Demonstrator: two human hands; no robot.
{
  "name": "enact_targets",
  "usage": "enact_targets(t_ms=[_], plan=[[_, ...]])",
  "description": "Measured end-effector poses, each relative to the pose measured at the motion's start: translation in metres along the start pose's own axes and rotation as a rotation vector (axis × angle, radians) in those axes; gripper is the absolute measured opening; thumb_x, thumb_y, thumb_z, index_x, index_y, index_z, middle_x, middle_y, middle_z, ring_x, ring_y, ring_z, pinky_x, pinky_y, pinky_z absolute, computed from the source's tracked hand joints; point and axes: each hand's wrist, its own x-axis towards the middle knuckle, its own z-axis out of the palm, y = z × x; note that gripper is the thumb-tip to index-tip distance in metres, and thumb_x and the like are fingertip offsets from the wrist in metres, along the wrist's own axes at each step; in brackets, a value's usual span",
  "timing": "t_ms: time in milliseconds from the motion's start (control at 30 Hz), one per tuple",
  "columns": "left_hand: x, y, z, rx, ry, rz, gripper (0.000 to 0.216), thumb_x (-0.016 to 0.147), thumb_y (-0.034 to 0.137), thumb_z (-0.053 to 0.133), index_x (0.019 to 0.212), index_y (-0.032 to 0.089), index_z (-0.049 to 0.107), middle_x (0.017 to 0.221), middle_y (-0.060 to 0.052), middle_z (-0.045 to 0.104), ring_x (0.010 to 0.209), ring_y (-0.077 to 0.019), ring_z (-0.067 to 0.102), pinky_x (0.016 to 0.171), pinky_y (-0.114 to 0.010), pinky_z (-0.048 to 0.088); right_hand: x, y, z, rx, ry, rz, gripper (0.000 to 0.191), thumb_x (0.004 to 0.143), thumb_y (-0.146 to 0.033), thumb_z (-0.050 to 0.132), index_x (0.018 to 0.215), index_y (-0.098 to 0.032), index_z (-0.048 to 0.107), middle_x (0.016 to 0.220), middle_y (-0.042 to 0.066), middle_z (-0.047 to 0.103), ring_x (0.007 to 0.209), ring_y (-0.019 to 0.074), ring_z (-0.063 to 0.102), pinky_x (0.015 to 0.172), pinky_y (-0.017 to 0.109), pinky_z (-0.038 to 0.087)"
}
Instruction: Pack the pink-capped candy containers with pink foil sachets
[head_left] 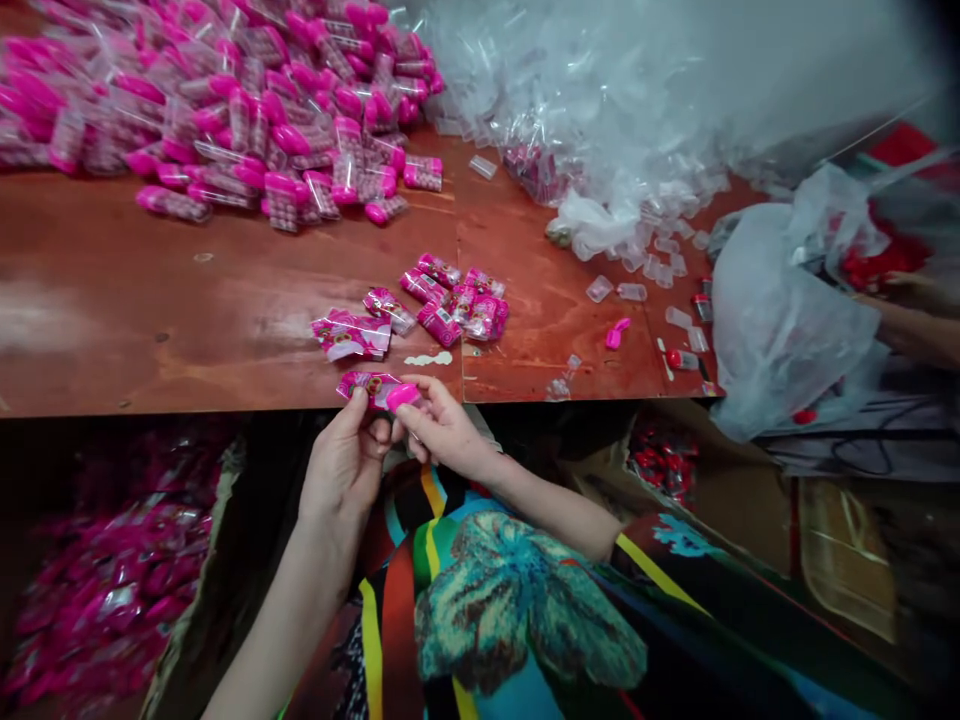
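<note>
At the table's (pixel 150 300) near edge the left hand (pixel 346 462) pinches a pink tube (pixel 367 385) while the right hand (pixel 442 428) closes thumb and fingers on its cap (pixel 403 397), seemingly seating it, which calls for a straight, steady push.

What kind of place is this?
Likely a small hand-packing workshop: a pile of pink packets on the wooden table, a heap of clear plastic beside it, left hand and right hand holding one packet.
</note>
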Motion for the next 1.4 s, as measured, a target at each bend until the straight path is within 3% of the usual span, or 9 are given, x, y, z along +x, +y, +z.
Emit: enact_targets(t_ms=[200, 367, 500, 633, 800, 1033, 1200, 1300, 1400], plan=[[-0.001, 0.001, 0.001, 0.005, -0.018, 0.012, 0.018, 0.090, 0.023, 0.067, 0.076, 0.013, 0.067, 0.054, 0.000, 0.060, 0.040, -0.0090, 0.051, 0.045, -0.020, 0.048, 0.002, 0.005, -0.008, 0.016, -0.020, 0.000, 0.057, 0.086, -0.060, 0.065, 0.128, -0.026, 0.046, 0.066, -0.009, 0.057, 0.040, 0.0065, 0.040, 0.038, 0.021, 0.031], [-0.001, 0.007, 0.000, -0.012, 0.062, 0.022, 0.015, 0.085, 0.020, 0.073, 0.075, 0.013, 0.065, 0.057, 0.003, 0.061, 0.039, -0.0050, 0.047, 0.039, -0.015, 0.040, -0.001, -0.004, -0.017, 0.125, -0.054, 0.080, 0.054, 0.092, -0.068, 0.047, 0.113, -0.020, 0.059, 0.080, 0.001, 0.063, 0.057, 0.0109, 0.053, 0.045, 0.023, 0.038], [-0.001, 0.006, 0.001, -0.024, 0.132, 0.009, 0.017, 0.088, 0.020, 0.069, 0.073, 0.012, 0.064, 0.054, 0.004, 0.059, 0.036, -0.0049, 0.046, 0.038, -0.016, 0.039, -0.003, -0.007, -0.017, 0.230, -0.028, 0.145, 0.043, 0.084, -0.057, 0.062, 0.105, -0.019, 0.059, 0.078, -0.001, 0.058, 0.063, 0.0109, 0.053, 0.055, 0.024, 0.047], [0.000, 0.002, 0.003, -0.026, 0.147, 0.022, 0.019, 0.088, 0.019, 0.069, 0.071, 0.012, 0.064, 0.053, 0.003, 0.059, 0.035, -0.0047, 0.044, 0.036, -0.016, 0.035, -0.006, -0.001, -0.010, 0.060, -0.006, 0.131, 0.047, 0.082, -0.047, 0.072, 0.113, -0.020, 0.051, 0.067, -0.008, 0.054, 0.051, 0.0083, 0.051, 0.047, 0.020, 0.044], [-0.001, -0.003, 0.001, 0.012, 0.131, 0.051, 0.021, 0.078, 0.026, 0.079, 0.072, 0.011, 0.065, 0.052, 0.002, 0.059, 0.036, -0.0054, 0.045, 0.035, -0.016, 0.034, -0.007, 0.005, -0.005, -0.068, 0.080, 0.089, 0.049, 0.083, -0.048, 0.071, 0.113, -0.023, 0.041, 0.072, -0.010, 0.057, 0.038, 0.0063, 0.052, 0.032, 0.016, 0.034], [0.000, -0.010, -0.005, 0.050, 0.091, 0.098, 0.036, 0.063, 0.036, 0.090, 0.067, 0.013, 0.062, 0.050, 0.004, 0.055, 0.039, -0.0058, 0.046, 0.038, -0.017, 0.036, -0.004, 0.020, -0.006, -0.169, 0.238, -0.069, 0.042, 0.088, -0.039, 0.068, 0.119, -0.022, 0.045, 0.084, -0.003, 0.060, 0.056, 0.0066, 0.054, 0.045, 0.017, 0.039], [0.001, -0.013, -0.006, 0.091, 0.045, 0.090, 0.037, 0.065, 0.040, 0.088, 0.071, 0.013, 0.064, 0.049, 0.003, 0.055, 0.041, -0.0068, 0.046, 0.040, -0.017, 0.036, -0.008, 0.027, -0.004, -0.107, 0.108, -0.053, 0.035, 0.095, -0.042, 0.058, 0.122, -0.024, 0.043, 0.083, -0.003, 0.057, 0.053, 0.0065, 0.047, 0.044, 0.018, 0.036], [0.001, -0.013, -0.008, 0.133, -0.011, 0.042, 0.040, 0.067, 0.046, 0.087, 0.068, 0.013, 0.063, 0.050, 0.001, 0.055, 0.045, -0.0087, 0.050, 0.044, -0.019, 0.040, -0.007, 0.028, -0.004, 0.008, 0.038, -0.027, 0.044, 0.093, -0.045, 0.061, 0.124, -0.024, 0.038, 0.078, -0.005, 0.055, 0.051, 0.0071, 0.044, 0.041, 0.018, 0.033], [0.000, -0.012, -0.009, 0.195, -0.049, -0.018, 0.045, 0.064, 0.049, 0.088, 0.063, 0.013, 0.061, 0.051, 0.000, 0.054, 0.047, -0.0092, 0.050, 0.044, -0.020, 0.038, -0.006, 0.027, -0.008, -0.008, 0.003, -0.039, 0.052, 0.093, -0.044, 0.062, 0.131, -0.024, 0.033, 0.078, -0.004, 0.059, 0.059, 0.0099, 0.054, 0.049, 0.019, 0.042]])
